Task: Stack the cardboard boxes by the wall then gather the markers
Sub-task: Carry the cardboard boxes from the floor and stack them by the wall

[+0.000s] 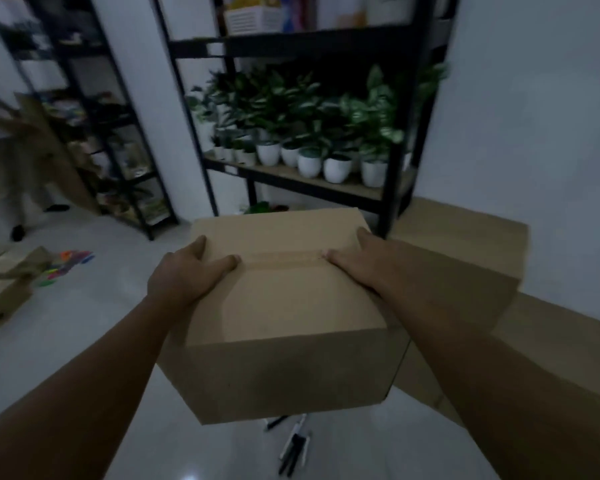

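The cardboard box (284, 306) is carried in front of the person, clear of the floor, with the left hand (184, 271) and the right hand (354, 268) each clamped over a top side edge, thumbs on the lid. More boxes (465, 244) sit against the wall (534, 116) to the right. To do this step well, keep the box level, square its edges over the box beneath, and lower it flat before letting go. The black markers (293, 445) lie on the floor (101, 323) below, so watch the footing.
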